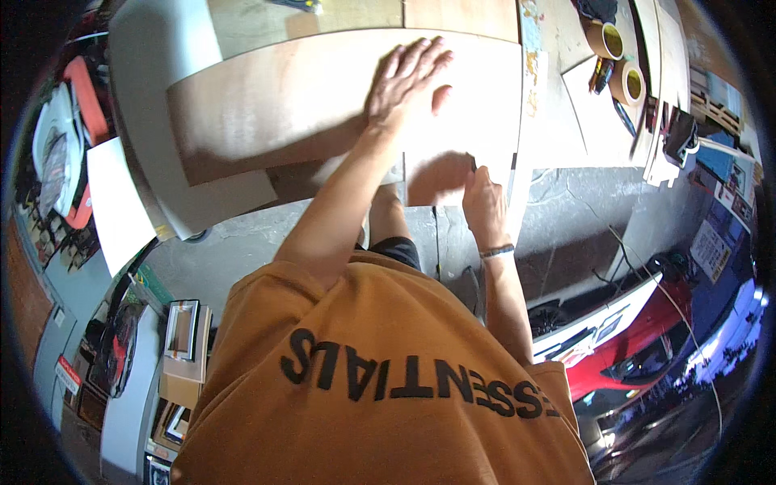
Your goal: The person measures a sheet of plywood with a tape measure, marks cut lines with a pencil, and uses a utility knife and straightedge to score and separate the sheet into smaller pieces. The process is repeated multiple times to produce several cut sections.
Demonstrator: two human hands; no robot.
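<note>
Head cam, L of 2 worn side by side, wide fisheye, upright. Looks steeply down & a bit fwd fr. head ht. Shirt (347, 424) nearest, fills btm ctr; L hand (408, 89) & R hand (487, 206) farther off, abv ctr; table (267, 24) across top. Floor (250, 242) farther below. Straight edges bend twd dark rim.

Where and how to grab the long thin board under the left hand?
Left short edge, approached from the left: the board is long, thin and lies flat, and the left hand lies on its right half. Probably tilt it up first, then pinch thumb over fingers.
</note>
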